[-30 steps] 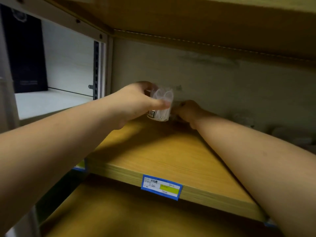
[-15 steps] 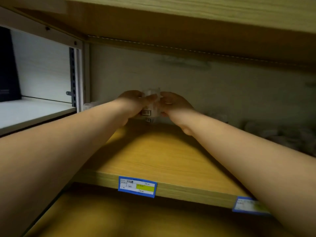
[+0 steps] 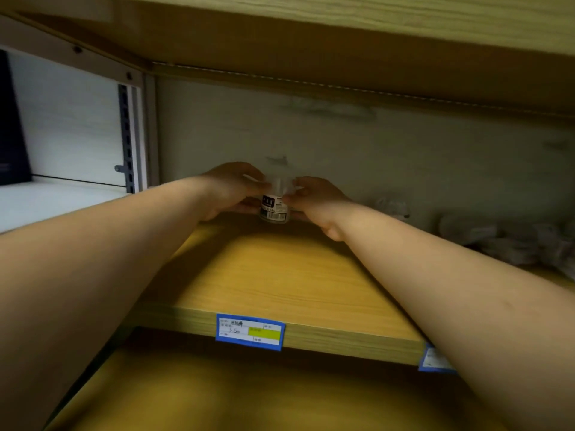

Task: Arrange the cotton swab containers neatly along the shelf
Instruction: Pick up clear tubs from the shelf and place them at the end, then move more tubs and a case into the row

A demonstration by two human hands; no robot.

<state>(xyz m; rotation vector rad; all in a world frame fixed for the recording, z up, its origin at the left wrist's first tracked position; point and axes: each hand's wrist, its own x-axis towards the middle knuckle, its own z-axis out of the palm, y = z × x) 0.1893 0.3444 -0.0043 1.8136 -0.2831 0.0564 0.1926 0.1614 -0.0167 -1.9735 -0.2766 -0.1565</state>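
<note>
Cotton swab container [image 3: 274, 203], a small clear plastic cylinder with a printed label and a barcode low on its front, stands upright at the back edge of the shelf [image 3: 280, 284], close to the pale rear wall [image 3: 342, 144]. Both bare forearms reach in from the front edge and converge on it. The left hand [image 3: 231, 189] comes in from the left, palm turned inward, its fingers [image 3: 249, 181] curled against the container's left side and upper rim. The right hand [image 3: 314, 197] mirrors it from the right, wrist bent slightly down, its fingers [image 3: 295, 185] pressed to the container's right side. Between them the container is clamped from both flanks, its base on or just at the shelf board; contact there is shadowed.

That shelf is a flat board with a yellowish wood-grain finish and a lighter banded front edge. A blue-bordered price tag [image 3: 250, 331] with a white and a yellow field is stuck to that front edge, and a second tag [image 3: 434, 360] shows partly behind the right forearm. Toward the back right corner lies a loose cluster of more clear containers [image 3: 504, 241], blurred and dim.
</note>
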